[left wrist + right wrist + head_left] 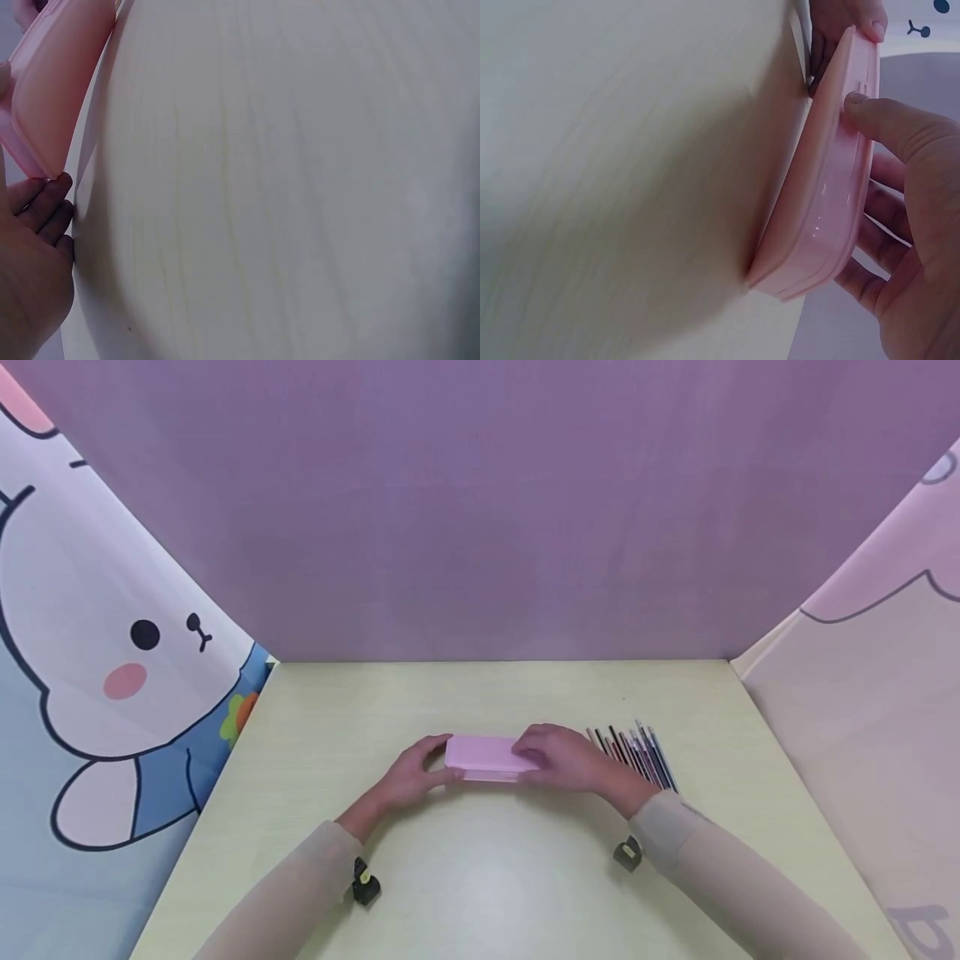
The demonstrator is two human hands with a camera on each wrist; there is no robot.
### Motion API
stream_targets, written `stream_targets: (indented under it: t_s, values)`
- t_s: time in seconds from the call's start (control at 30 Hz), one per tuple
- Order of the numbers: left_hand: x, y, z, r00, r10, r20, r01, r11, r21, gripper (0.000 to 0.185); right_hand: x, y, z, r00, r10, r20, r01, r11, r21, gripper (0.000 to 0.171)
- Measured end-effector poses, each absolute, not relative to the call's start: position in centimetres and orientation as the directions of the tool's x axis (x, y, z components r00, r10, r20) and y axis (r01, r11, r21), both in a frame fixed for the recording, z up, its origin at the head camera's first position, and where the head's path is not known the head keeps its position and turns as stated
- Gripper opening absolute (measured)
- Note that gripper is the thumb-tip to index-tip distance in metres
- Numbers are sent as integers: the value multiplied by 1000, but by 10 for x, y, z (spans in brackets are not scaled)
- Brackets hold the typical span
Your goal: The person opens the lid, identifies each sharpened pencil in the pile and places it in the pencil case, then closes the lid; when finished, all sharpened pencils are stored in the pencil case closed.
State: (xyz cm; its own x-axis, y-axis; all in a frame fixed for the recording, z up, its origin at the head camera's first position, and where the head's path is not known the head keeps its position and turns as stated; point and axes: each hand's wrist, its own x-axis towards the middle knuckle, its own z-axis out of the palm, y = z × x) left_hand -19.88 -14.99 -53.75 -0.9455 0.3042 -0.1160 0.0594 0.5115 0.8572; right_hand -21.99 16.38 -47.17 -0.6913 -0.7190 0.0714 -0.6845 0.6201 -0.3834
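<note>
A long pink box with rounded corners [480, 752], like a pencil case, is in the middle of the table in the head view, its lid down. My left hand [408, 774] holds its left end, thumb at the front and fingers toward the back. Over the right end lies my right hand [567, 760]. In the right wrist view, the right thumb [889, 124] presses the front side of the pink box [829, 202], while the other fingers reach behind it. The left wrist view shows left fingertips [56, 196] at a corner of the box.
Several thin pencils [652, 756] lie side by side just right of the box, partly hidden by my right forearm. A purple cloth wall [495, 527] rises behind the pale table [480, 877]. Printed cloth panels stand left and right.
</note>
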Motion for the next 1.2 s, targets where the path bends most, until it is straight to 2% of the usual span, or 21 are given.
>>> stream_targets:
  t_s: [0.4, 0.73, 0.93, 1.2]
  values:
    - [-199, -151, -538, -945, 313, -95, 77, 494, 866, 80, -221, 156, -474, -723, -689, 49, -654, 660, -371, 43]
    - [-200, -151, -533, -934, 336, -122, 66, 499, 864, 86, -220, 150, -469, -695, -716, 62, -703, 659, -265, 38]
    - [-200, -151, -532, -930, 332, -158, 36, 509, 860, 91, -222, 148, -469, -678, -729, 91, -723, 640, -259, 37]
    - [-199, -149, -528, -935, 316, -162, 17, 496, 868, 87, -223, 146, -473, -650, -747, 140, -756, 618, -217, 31]
